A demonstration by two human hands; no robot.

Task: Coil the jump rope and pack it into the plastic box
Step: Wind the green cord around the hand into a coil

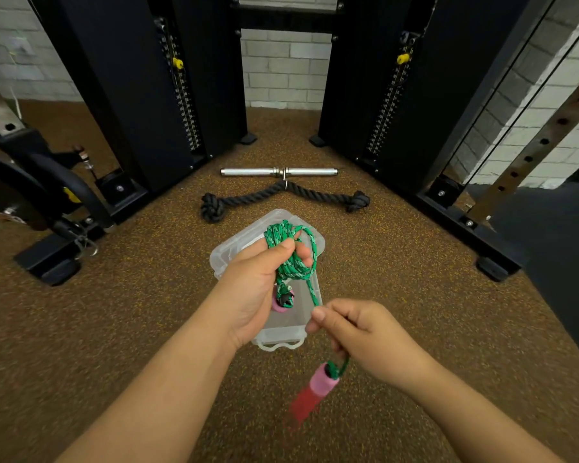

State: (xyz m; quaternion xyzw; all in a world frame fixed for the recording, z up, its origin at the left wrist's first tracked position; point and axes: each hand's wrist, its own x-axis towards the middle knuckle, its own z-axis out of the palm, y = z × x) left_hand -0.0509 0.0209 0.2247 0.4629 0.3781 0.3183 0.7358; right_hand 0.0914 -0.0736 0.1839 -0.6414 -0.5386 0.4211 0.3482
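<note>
My left hand (pixel 253 292) grips a bundle of green speckled jump rope (pixel 290 252) coiled in loops, with one pink handle end (pixel 280 304) poking out below the fist. A strand runs from the bundle down to my right hand (pixel 358 335), which pinches it. Below my right hand the other pink and red handle (pixel 310 394) dangles, blurred. Both hands are held over the clear plastic box (pixel 298 320), which lies open on the floor with its clear lid (pixel 229 253) at the far side.
A black knotted triceps rope (pixel 248 200) and a chrome bar handle (pixel 278 172) lie on the brown speckled floor beyond the box. Black cable-machine columns (pixel 154 95) stand left and right. A dark bench frame (pixel 47 202) sits at the left, a brown rack upright (pixel 528 158) at the right.
</note>
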